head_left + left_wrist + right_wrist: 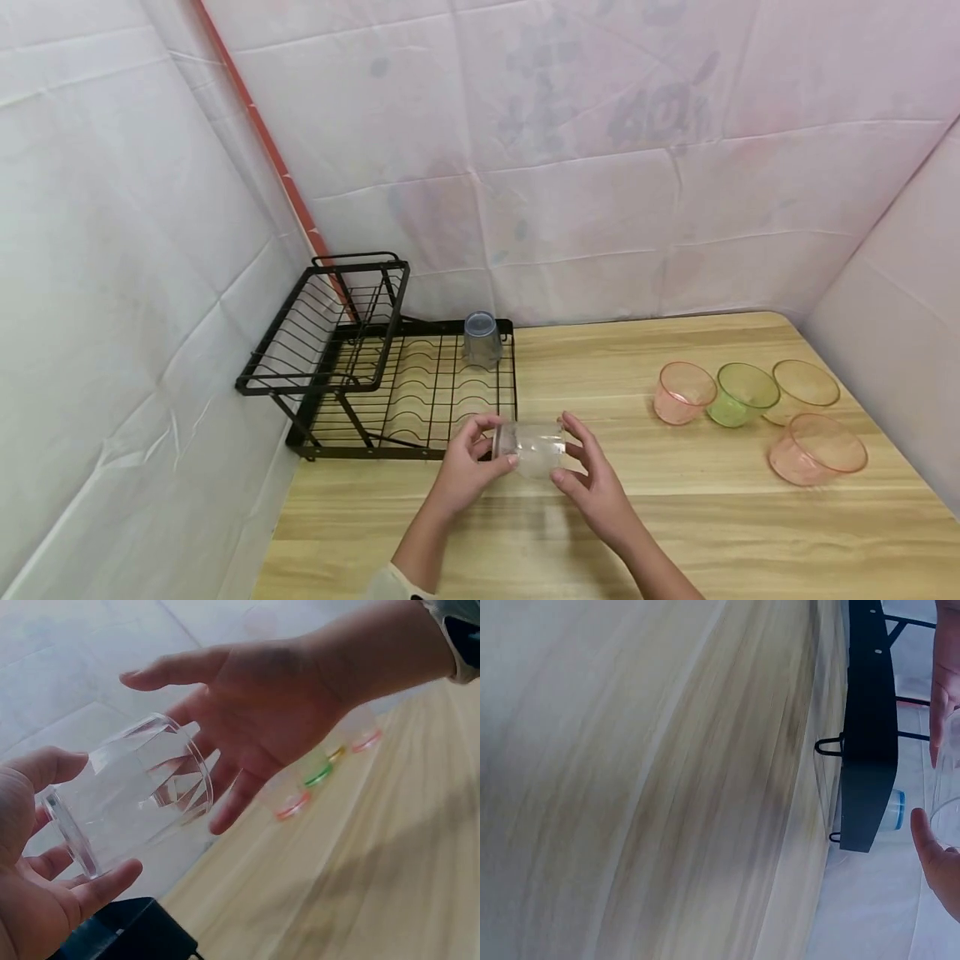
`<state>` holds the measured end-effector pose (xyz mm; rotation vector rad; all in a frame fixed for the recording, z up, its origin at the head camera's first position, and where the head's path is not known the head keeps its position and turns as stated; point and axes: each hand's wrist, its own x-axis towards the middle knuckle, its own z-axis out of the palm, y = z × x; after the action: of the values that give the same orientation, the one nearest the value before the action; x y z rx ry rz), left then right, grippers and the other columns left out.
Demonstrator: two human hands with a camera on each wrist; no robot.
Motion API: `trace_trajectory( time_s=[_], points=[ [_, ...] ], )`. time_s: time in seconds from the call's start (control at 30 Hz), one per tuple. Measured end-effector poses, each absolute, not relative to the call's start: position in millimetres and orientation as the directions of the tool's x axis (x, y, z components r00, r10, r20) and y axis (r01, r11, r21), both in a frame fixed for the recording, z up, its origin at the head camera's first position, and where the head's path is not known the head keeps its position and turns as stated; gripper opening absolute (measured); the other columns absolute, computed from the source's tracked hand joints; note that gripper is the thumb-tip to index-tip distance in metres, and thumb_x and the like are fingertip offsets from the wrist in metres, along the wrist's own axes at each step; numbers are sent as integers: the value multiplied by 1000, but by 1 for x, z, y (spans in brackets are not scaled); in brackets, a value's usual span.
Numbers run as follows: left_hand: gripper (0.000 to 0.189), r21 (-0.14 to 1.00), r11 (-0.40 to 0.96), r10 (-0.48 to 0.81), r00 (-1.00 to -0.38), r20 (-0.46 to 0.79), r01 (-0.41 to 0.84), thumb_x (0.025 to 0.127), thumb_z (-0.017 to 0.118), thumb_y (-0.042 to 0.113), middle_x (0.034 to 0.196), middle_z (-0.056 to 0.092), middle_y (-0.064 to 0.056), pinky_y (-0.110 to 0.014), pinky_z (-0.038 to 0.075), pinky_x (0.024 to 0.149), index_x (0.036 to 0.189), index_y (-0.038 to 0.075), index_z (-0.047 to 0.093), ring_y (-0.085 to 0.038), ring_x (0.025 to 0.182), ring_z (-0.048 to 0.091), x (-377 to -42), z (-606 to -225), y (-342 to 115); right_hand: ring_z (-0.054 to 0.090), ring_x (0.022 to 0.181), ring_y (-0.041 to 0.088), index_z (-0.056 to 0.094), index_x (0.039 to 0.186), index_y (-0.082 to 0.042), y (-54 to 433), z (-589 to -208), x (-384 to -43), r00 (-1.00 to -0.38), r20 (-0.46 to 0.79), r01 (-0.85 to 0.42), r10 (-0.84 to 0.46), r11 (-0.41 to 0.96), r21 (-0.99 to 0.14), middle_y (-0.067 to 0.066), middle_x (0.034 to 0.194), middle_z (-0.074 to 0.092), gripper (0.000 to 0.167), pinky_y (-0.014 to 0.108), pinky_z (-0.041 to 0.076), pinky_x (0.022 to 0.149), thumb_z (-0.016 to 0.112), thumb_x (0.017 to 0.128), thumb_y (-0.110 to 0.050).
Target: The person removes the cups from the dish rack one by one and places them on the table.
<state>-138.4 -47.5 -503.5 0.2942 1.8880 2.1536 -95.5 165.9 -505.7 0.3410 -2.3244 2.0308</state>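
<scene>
A clear cup (534, 450) lies sideways in the air over the table, close to the front right corner of the dish rack. My left hand (470, 462) grips it around the base end, thumb on one side and fingers on the other, as the left wrist view shows at its left edge. At the rim end is my right hand (594, 482), its fingers spread and extended beside the cup (142, 795). The right wrist view catches only part of both hands and the cup (949, 780) at its right edge.
On the left stands a black two-tier dish rack (450, 454). One bluish cup (482, 340) sits upside down at its back right corner. At the right of the wooden table (600, 350) are a pink cup (684, 396), a green cup (738, 400), a yellow cup (802, 392) and another pink cup (810, 454).
</scene>
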Motion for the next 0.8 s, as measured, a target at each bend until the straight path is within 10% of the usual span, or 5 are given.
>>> trace_trajectory(
  time_s=[0.53,0.8],
  points=[
    [59,982,-149,385,-921,-53,-118,76,78,4,137,50,-19,-34,57,87,128,4,51,-38,125,54,-122,-518,-29,59,105,10,51,136,-10,170,-504,-89,-982,186,-190,-38,168,-967,-2,122,57,51,30,59,70,67,89,1],
    [45,984,-133,426,-903,-53,-120,85,72,10,133,55,-17,-28,56,85,126,5,54,-33,123,56,-116,-523,-23,49,110,8,56,132,-17,176,-502,-83,-966,254,-257,-49,307,-916,1,135,50,51,27,52,72,68,85,1]
  ],
)
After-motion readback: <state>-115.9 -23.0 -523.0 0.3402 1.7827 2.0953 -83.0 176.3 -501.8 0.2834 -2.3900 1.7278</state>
